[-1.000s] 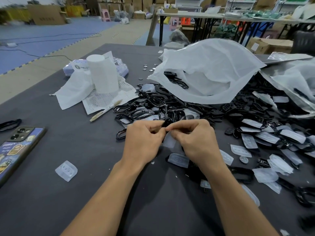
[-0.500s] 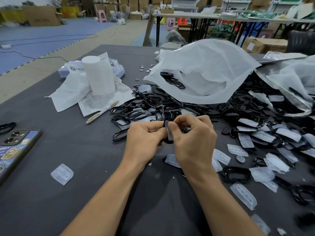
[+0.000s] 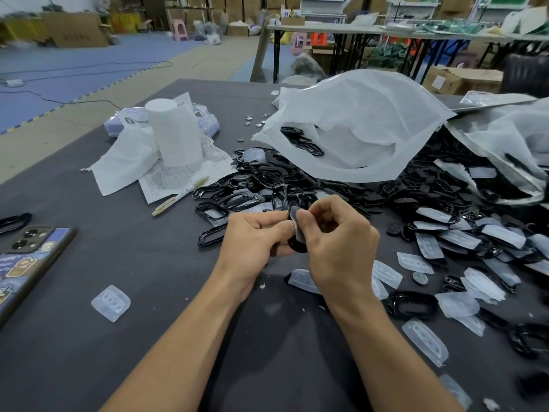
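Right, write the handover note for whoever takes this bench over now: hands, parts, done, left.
Left hand: pinches the black frame, held above the table.
Right hand: pinches the translucent pad against that frame; the pad does not look seated flush yet.
Stock: pile of black frames just beyond the hands, loose pads to the right, one stray pad to the left.
Done: padded pieces seem to lie at far right; count unclear.
Left: seat this pad, then probably work through the pile.
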### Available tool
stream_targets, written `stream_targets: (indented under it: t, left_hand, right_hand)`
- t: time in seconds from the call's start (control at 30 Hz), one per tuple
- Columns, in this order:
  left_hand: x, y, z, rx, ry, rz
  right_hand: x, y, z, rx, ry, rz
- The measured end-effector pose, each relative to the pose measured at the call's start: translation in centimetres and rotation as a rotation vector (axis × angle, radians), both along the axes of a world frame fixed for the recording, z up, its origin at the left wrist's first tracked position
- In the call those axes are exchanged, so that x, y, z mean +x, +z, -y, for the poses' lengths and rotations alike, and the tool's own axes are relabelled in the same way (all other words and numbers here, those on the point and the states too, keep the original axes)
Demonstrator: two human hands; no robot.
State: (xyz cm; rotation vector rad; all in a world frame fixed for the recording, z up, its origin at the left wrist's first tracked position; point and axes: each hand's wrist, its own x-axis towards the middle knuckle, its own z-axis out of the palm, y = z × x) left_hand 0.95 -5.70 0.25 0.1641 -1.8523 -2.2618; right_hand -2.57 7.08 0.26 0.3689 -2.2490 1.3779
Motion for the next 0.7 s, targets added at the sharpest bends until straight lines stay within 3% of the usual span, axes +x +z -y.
stream_targets:
  t: [0.27,0.5,0.7]
  left_hand:
    - [0.0,-0.3,0.1,0.001,0.007,0.078]
    - [0.1,0.2,-0.3,0.020,-0.002,0.044]
    - [0.3,0.3,-0.5,-0.003,0.015,0.013]
  right_hand:
    - [-0.1,0.0,0.1,-0.036,-0.003,0.026]
    - [-1.1,0.3,-0.2,-0.324,0.205,0.395]
    - [-1.3,0.6,-0.5,-0.346,0.286,0.385]
